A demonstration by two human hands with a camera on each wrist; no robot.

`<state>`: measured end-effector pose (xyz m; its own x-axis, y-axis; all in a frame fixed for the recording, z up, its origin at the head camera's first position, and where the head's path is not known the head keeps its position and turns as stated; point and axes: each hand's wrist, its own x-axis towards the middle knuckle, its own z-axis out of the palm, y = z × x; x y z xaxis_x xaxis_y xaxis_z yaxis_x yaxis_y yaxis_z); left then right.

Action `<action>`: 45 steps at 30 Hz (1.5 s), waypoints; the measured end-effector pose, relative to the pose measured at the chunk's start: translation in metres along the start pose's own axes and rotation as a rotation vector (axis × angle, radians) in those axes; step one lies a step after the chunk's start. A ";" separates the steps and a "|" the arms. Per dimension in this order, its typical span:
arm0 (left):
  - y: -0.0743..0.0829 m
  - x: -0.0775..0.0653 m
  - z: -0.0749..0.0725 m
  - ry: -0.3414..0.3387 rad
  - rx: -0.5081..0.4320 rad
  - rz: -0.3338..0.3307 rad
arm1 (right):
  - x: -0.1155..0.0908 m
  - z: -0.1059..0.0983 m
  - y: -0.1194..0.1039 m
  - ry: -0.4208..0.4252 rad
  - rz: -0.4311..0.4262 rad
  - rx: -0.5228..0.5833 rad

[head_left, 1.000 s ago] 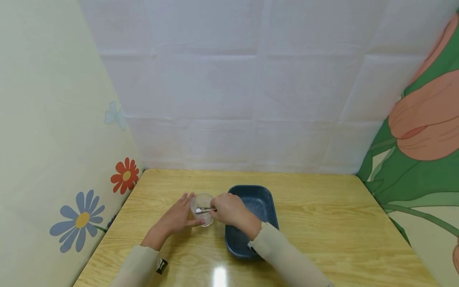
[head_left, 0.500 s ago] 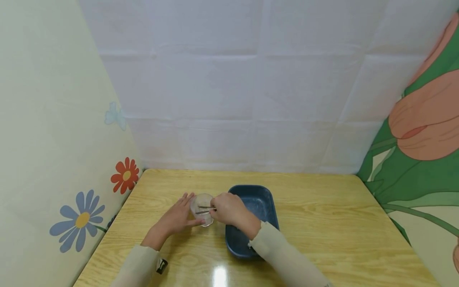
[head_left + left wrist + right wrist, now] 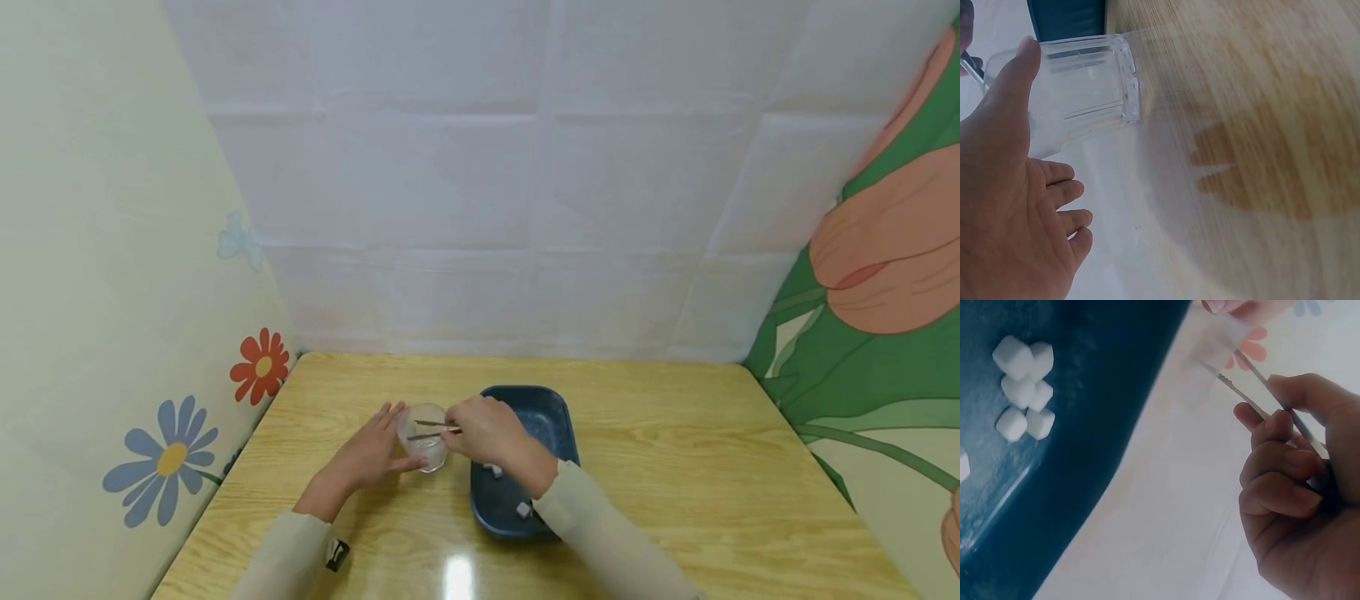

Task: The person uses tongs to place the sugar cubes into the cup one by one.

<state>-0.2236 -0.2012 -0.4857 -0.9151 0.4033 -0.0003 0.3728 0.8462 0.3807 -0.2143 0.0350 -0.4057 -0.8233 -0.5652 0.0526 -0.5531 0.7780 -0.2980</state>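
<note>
Left hand (image 3: pixel 371 454) lies on the tabletop (image 3: pixel 675 467), palm against the left side of a clear glass cup (image 3: pixel 423 435), forearm running in from lower left. In the left wrist view the left hand (image 3: pixel 1013 212) has its thumb stretched straight along the cup (image 3: pixel 1082 90) wall; the other fingers (image 3: pixel 1066 190) are loosely bent below the cup and not wrapped round it. So the hand steadies the cup with an open, relaxed grasp, touching rather than clamping.

Right hand (image 3: pixel 487 429) sits just right of the cup, above the near-left corner of a dark blue tray (image 3: pixel 558 417), wrist bent, sleeve coming in from lower right across the tray. It pinches metal tongs (image 3: pixel 433 429), the two arms pointing left over the cup's mouth, tips parted. Right wrist view: right hand (image 3: pixel 1300 506) fingers (image 3: pixel 1272 465) curled round the tongs (image 3: pixel 1254 378), thumb on top; the tips end at the pale cup (image 3: pixel 1210 353). Cannot tell whether anything sits between the tips.

The cup stands upright on the tabletop, just left of the tray, between the two hands. White cubes (image 3: pixel 1022 387) lie clustered inside the tray (image 3: pixel 1097 394); two show in the head view beside the right wrist (image 3: pixel 492 470). Tray sits mid-tabletop. Flowered wall panels (image 3: pixel 172 454) stand on the left and right.
</note>
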 end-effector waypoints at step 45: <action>-0.004 0.001 0.005 0.040 0.021 0.019 | -0.077 -0.042 0.077 0.188 0.167 0.032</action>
<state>-0.2250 -0.2025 -0.4921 -0.9130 0.4055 0.0443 0.3931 0.8458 0.3607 -0.1990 0.1499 -0.3930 -0.9139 -0.3660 0.1753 -0.4053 0.8457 -0.3472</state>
